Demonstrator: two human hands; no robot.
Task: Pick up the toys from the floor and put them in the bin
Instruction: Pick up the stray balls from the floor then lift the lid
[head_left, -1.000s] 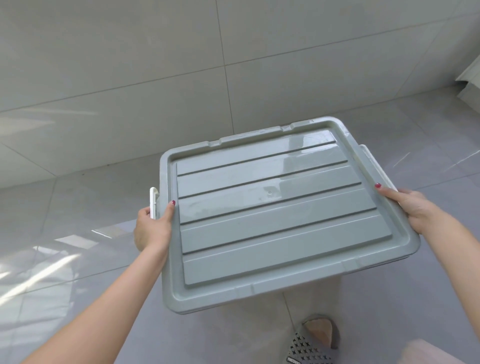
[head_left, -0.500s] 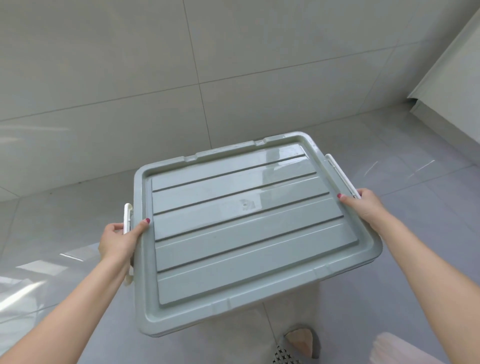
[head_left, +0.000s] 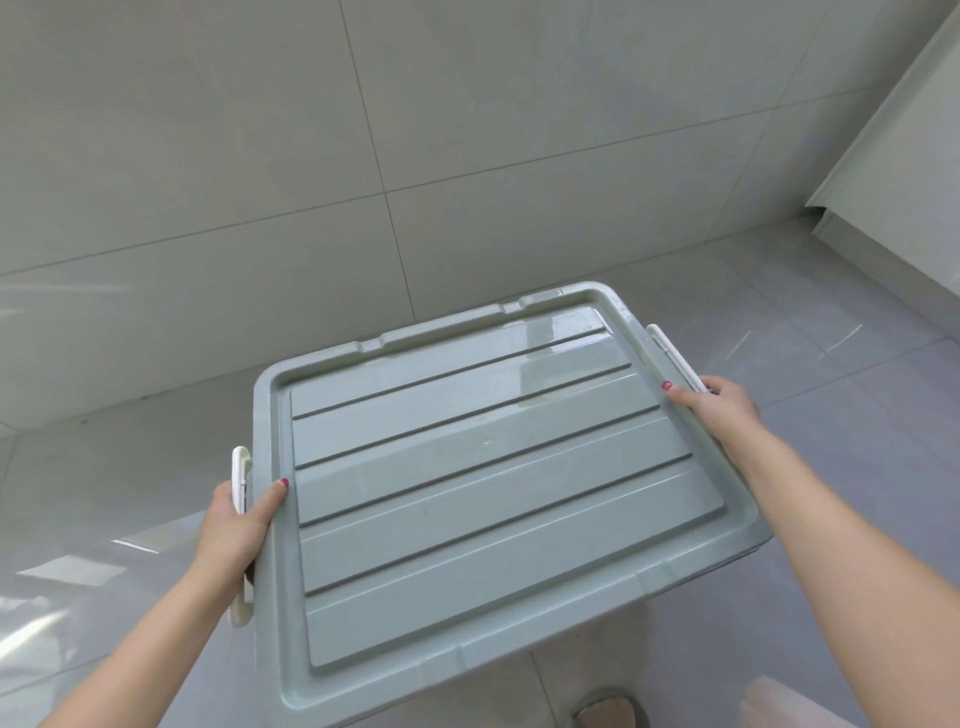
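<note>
Head view: your left hand (head_left: 236, 525) and right hand (head_left: 719, 402) each grip a white side handle of the lidded bin (head_left: 493, 488), centre frame. Keep it level; no toys show on the floor (head_left: 779, 312).

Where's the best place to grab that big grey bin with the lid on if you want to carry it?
By the white side handles, one at each short end, coming in from left and right at once. The grey bin is wide and flat-lidded, so a two-sided hold should keep it level. That is how the left hand and right hand grip it, thumbs resting on the lid's rim.
</note>
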